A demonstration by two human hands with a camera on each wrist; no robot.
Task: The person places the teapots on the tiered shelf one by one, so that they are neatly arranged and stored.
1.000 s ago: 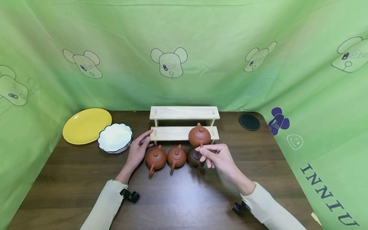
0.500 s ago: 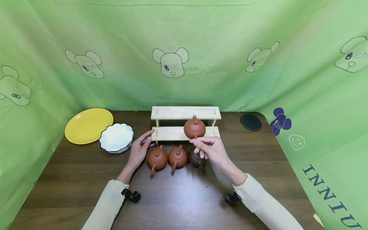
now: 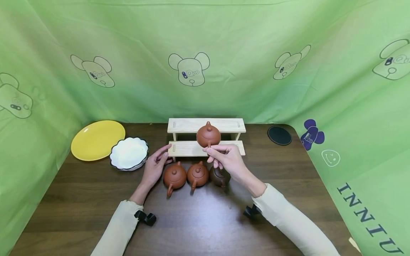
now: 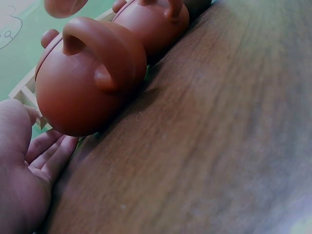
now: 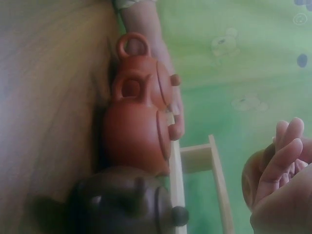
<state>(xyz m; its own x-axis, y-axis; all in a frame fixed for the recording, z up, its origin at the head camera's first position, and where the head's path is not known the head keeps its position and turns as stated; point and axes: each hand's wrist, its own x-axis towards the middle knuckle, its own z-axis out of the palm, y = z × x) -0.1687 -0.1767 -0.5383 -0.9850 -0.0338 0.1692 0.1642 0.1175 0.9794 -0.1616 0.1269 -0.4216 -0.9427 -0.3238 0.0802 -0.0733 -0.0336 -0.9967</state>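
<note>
A reddish-brown clay teapot [image 3: 208, 135] is held by its handle between the thumb and fingers of my right hand [image 3: 229, 158]. It hangs above the two-tier wooden stand [image 3: 184, 148], its spout pointing away from me. My left hand [image 3: 154, 167] touches the left end of the lower shelf, with its fingers fairly straight. In front of the stand a row of teapots sits on the table: a reddish-brown one [image 3: 174, 176] at left, another reddish-brown teapot [image 3: 197, 174] in the middle, and a dark brown teapot [image 3: 219, 176] at right. The right wrist view shows the held teapot [image 5: 250, 178] mostly behind my fingers.
At the left lie a yellow oval plate [image 3: 97, 140] and a white scalloped bowl [image 3: 129, 153] with a dark rim. A black oval coaster [image 3: 279, 136] is at the back right. Green printed cloth [image 3: 205, 96] hangs behind and beside the wooden table [image 3: 205, 227].
My right hand has moved the held teapot leftward and farther back, from over the lower shelf's right part toward the upper shelf. The left hand and the teapots on the table have stayed put.
</note>
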